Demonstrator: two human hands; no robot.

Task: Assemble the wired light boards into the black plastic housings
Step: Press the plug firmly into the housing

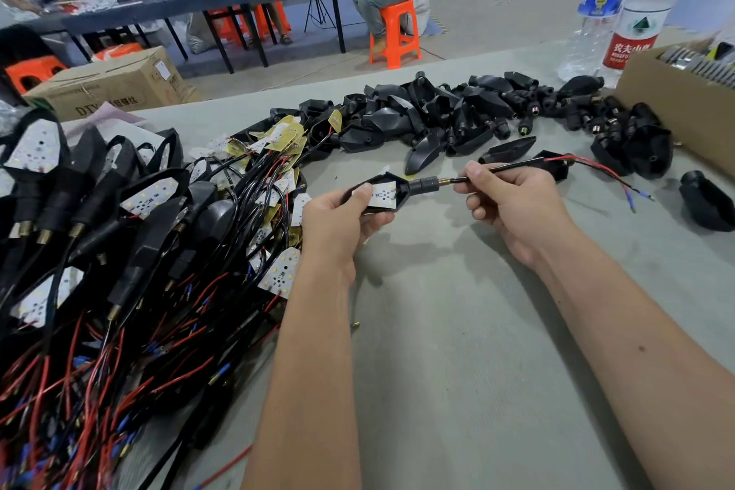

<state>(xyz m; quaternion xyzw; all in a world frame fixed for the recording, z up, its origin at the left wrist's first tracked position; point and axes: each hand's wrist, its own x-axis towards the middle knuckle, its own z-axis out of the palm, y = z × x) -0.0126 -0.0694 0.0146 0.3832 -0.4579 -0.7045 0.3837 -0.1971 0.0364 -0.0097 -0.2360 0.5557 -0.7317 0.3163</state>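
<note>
1. At the far left lies a heap of finished units (pixel 99 203), black shells with white boards showing and brass-tipped stems, on a tangle of red and black wires (pixel 91 362).
2. Just right of it, loose light boards (pixel 278 274) lie on their leads, some white side up, some yellow.
3. The left hand (pixel 338 221) grips a black housing (pixel 397 187) above the grey table (pixel 457 370), thumb pressed on the white light board (pixel 382 195) seated in its open face.
4. The housing's long axis runs left to right (tilted slightly up at the right), pointed nose toward the left hand, ribbed stem (pixel 423 185) toward the right hand.
5. The right hand (pixel 513 207) pinches the black sheathed wire (pixel 505 168) just past the stem's brass tip; its red and black leads (pixel 608 173) trail on rightward.
6. Behind the hands, a pile of empty housings (pixel 457 111) stretches across the table.
7. At the far right stand two water bottles (pixel 620 12) beside a cardboard box (pixel 676 111).
</note>
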